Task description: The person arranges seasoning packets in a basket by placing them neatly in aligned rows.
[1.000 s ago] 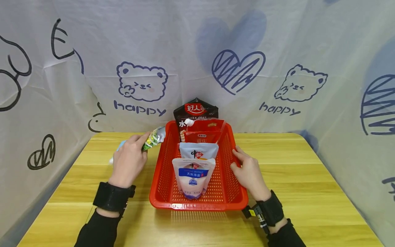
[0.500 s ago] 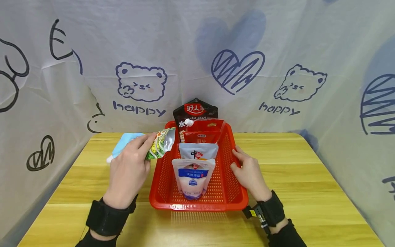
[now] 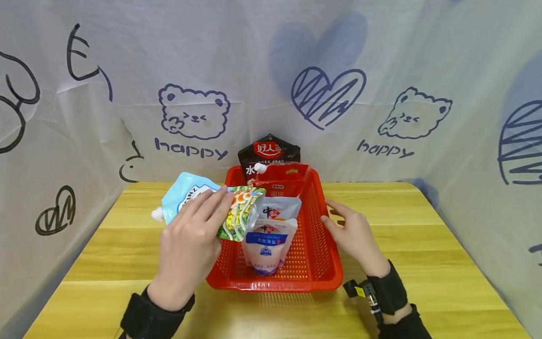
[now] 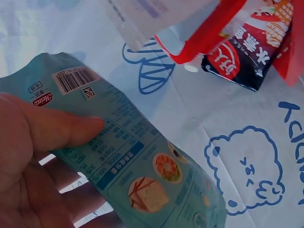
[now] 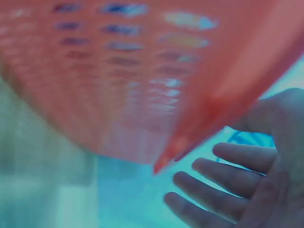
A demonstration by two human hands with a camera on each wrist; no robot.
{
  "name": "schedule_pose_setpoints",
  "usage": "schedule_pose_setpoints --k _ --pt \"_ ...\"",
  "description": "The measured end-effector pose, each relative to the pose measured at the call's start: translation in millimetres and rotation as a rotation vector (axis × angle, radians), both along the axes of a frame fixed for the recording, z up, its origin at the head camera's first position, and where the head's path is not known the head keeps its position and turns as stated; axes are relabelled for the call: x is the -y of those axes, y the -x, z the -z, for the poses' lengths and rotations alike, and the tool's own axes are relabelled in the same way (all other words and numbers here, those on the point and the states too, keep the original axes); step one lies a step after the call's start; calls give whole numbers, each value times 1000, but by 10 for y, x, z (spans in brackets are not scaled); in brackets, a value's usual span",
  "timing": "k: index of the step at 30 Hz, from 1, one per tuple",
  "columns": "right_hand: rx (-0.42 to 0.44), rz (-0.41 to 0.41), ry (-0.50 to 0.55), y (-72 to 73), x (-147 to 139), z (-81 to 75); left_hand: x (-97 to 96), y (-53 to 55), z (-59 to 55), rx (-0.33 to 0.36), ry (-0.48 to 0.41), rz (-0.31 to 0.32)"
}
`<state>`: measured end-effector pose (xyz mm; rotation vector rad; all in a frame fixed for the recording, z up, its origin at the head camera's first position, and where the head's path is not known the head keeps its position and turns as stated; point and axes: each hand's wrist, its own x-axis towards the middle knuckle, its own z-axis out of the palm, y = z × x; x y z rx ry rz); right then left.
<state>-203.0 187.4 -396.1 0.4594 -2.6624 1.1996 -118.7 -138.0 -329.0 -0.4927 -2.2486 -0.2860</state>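
My left hand [image 3: 190, 249] grips a light-blue Heinz spouted pouch [image 3: 243, 214], thumb on its printed back and fingers across its front. The pouch lies tilted over the left side of a red plastic basket [image 3: 275, 285], its white cap pointing left and its silvery end overlapping the bags inside. In the left wrist view the pouch's back [image 4: 128, 147] shows a barcode and small food pictures. At the basket's right rim is my right hand [image 3: 355, 238], its fingers loosely extended; the right wrist view shows them [image 5: 223, 180] spread just off the red wall.
In the basket, two pale salt pouches [image 3: 266, 254] stand at the front, red pouches [image 3: 281, 175] behind them, and a black packet [image 3: 277, 153] at the back. The basket rests on a wooden table [image 3: 406, 245] before a cloth backdrop [image 3: 262, 61] with drawings.
The left hand has carried the blue pouch rightward from beside the basket to over its left side, turning its front into view. The right hand has loosened from the rim and shifted slightly right.
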Motion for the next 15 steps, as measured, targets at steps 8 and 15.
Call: schedule_pose_setpoints --k 8,15 --pt "-196 31 130 -297 114 -319 -89 -51 -15 -5 71 39" --pt "-21 -168 314 -576 354 -494 -182 -102 21 -25 108 78"
